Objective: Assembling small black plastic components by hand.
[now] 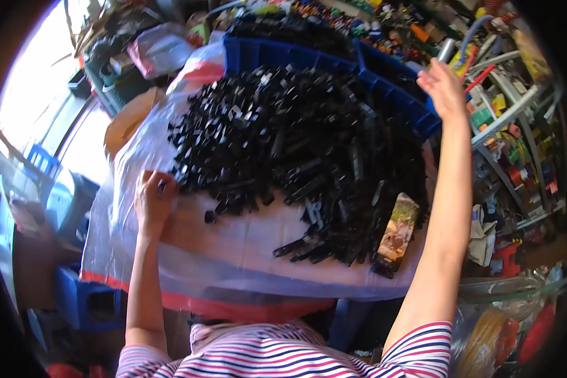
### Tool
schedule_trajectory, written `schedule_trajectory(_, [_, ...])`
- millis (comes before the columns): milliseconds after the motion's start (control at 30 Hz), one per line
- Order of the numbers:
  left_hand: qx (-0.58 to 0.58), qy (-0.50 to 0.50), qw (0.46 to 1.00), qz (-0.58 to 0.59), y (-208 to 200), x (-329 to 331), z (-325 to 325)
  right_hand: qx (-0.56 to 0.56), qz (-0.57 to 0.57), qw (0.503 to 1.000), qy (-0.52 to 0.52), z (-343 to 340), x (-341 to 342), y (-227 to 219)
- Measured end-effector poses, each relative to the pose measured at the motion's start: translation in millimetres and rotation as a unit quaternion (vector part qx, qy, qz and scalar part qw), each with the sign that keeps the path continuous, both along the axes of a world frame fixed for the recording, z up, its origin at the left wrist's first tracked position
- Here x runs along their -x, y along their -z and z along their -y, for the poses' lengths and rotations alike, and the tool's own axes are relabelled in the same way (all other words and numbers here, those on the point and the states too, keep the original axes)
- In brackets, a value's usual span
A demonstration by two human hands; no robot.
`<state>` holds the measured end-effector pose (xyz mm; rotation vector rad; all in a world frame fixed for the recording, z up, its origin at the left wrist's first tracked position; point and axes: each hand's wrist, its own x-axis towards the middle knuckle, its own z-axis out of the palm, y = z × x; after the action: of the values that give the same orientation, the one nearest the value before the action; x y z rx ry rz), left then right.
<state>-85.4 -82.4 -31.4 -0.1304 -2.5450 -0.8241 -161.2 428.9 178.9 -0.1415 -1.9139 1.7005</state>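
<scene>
My left hand (152, 203) is at the left edge of a big heap of small black plastic pieces (233, 135). Its fingers are bent together around a small dark piece, largely hidden by them. Far to the right, my right hand (444, 89) is raised with its fingers apart, beside the end of a blue plastic bin (400, 91); nothing shows in it. Longer black plastic parts (321, 183) fill the right side of the heap. A phone-shaped slab with a colourful picture on it (398, 232) lies at the heap's near right edge.
Clear plastic sheeting with a red edge (233, 277) covers the table. Another blue bin (283, 53), holding black parts, stands at the back. To the right is a pale metal rack (507, 116) with mixed coloured items. A blue stool (85, 296) stands at lower left.
</scene>
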Motion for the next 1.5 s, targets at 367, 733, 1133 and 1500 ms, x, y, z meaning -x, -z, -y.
schedule_trajectory(367, [-0.207, 0.078, 0.973, 0.07, -19, -31, -15, -0.514, 0.016, 0.809, -0.284, 217, -184, 134])
schedule_trajectory(733, [-0.558, 0.273, 0.722, 0.303, -36, -73, -77, -0.431, -0.065, 0.881, -0.182, 235, -190, 142])
schedule_trajectory(1133, [-0.68, 0.31, 0.561, 0.355, -29, -82, -105, -0.226, 0.031, 0.955, -0.19, 248, -212, 154])
schedule_trajectory(1500, [-0.582, 0.312, 0.692, 0.292, -32, -85, -107, -0.167, 0.07, 0.968, -0.171, 240, -216, 160])
